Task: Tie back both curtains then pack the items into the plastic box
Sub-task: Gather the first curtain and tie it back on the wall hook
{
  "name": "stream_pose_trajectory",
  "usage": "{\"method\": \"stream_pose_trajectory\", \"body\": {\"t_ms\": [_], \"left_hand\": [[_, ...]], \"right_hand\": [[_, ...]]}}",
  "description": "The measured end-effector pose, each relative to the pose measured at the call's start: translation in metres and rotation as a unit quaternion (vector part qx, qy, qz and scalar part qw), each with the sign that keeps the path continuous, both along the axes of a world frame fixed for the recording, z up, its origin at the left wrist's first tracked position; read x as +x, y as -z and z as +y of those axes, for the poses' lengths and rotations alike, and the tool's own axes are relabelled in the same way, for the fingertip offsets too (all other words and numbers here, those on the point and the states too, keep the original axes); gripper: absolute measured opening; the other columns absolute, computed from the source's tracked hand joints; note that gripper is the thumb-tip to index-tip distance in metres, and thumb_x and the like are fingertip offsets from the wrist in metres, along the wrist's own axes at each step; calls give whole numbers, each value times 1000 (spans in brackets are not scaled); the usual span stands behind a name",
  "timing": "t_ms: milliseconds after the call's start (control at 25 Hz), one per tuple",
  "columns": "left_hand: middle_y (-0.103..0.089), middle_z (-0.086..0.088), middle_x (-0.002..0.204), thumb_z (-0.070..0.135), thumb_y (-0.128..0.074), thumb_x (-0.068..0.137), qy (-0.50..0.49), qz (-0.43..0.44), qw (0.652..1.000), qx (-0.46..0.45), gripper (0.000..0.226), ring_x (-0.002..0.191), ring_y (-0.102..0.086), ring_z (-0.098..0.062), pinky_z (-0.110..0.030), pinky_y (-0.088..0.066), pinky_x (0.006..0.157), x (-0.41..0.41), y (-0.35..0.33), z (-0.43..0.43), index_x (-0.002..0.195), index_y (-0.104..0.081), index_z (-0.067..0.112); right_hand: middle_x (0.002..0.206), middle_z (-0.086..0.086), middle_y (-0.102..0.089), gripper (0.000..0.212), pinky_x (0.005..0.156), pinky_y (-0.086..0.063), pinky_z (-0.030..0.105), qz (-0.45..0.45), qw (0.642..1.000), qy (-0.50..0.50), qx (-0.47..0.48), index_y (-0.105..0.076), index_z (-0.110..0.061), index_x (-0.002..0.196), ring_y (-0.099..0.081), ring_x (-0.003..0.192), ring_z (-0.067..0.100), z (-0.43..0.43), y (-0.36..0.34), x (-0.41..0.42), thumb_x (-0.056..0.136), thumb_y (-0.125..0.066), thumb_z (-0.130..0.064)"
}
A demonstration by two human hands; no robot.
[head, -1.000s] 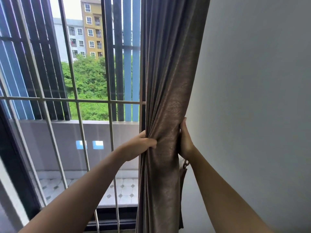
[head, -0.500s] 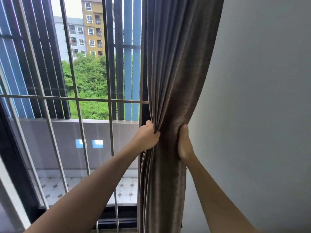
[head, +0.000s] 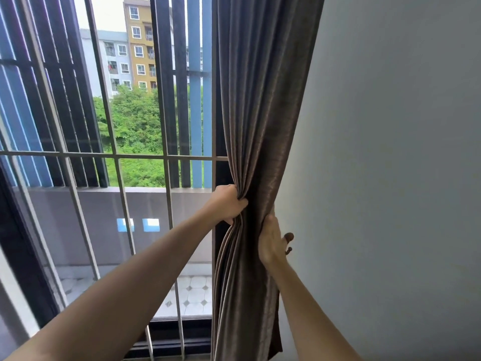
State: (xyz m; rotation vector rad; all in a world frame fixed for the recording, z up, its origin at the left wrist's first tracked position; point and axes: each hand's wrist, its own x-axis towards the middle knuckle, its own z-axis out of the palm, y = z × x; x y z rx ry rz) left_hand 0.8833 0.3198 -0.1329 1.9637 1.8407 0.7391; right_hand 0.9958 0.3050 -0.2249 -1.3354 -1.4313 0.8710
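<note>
Now your left hand [head: 227,204] has its fingers [head: 240,201] curled tight round a bunch of the grey-brown curtain [head: 260,100] beside the window bars [head: 166,158]. Your right hand [head: 270,243] lies against its wall-side edge near a brown hook [head: 289,237], fingers hidden, so I cannot tell its grip.

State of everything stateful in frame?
curtain: gathered into a bundle at hand height, untied.
left hand: grips the curtain's window-side folds.
right hand: holds the curtain's wall side, fingers hidden behind fabric.
wall hook: partly behind right hand, nothing visibly looped on it.
</note>
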Motion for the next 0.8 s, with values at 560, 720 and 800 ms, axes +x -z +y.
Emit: {"method": "stream_pose_trajectory", "body": {"t_ms": [560,720,800], "left_hand": [[-67,-14,105,1,-63,78,139,-39,974,-176,34,92,-70,-26,-34,-60,75,21,-41,9,112,-61,3],[-65,-16,110,-1,-63,77,137,-28,970,-199,38,97,-68,-30,-39,-59,80,31,-46,15,114,-58,1],[-64,-17,111,-3,-64,77,124,-32,970,-207,38,97,-67,-32,-39,-59,81,34,-47,19,114,-57,0]], "right_hand": [[125,-16,-54,98,97,-38,17,49,995,2,89,-33,-28,139,-50,112,0,2,19,-18,58,-85,-42],[115,-8,-65,76,98,-48,34,47,994,71,63,-42,-24,133,-61,105,12,8,21,-24,66,-78,-27],[110,-2,-66,68,95,-52,39,44,993,86,60,-46,-19,130,-63,100,17,7,22,-27,68,-71,-14]]}}
